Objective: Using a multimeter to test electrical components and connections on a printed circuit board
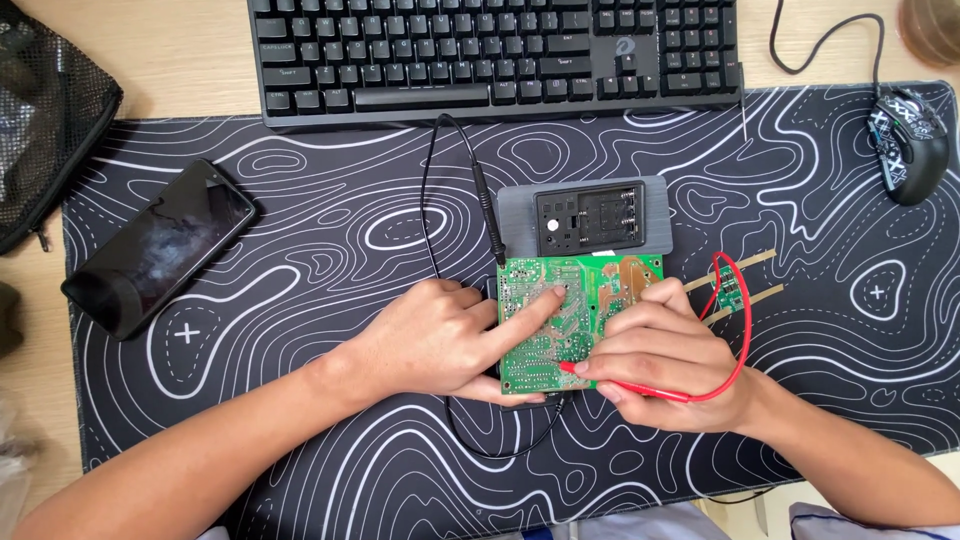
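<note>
A: In the head view, what is hidden or cut off?

B: The green circuit board (pixel 560 315) is partly covered. The left hand (pixel 435 340) wraps its left edge and lower corner, thumb underneath, and the index finger lies across the solder side. The right hand (pixel 665 360) hides the board's lower right part. A dark edge shows under the board, but what it belongs to cannot be made out. The grey device (pixel 585 215) behind it, battery bay open, has its near edge tucked under the board. The keyboard (pixel 495 50) is cut off at the top, and the mesh pouch (pixel 45 110) at the left.

A: How are the hands closed?

B: The left hand is clamped on the board. The right hand pinches a red test probe (pixel 590 372) between thumb and fingers, its tip touching the board's lower area.

A: Which way do things run?

B: The board sits at the middle of the patterned desk mat (pixel 300 230), solder side up, its long axis running away from the person, top edge towards the grey device. The probe lies almost crosswise, tip pointing left. Its red lead (pixel 742 330) loops right, past a small green module (pixel 726 290) with tan strips. A black probe (pixel 488 215) lies just beyond the board, pointing at its top left corner. A phone (pixel 160 245) lies left, a mouse (pixel 908 140) far right.
</note>
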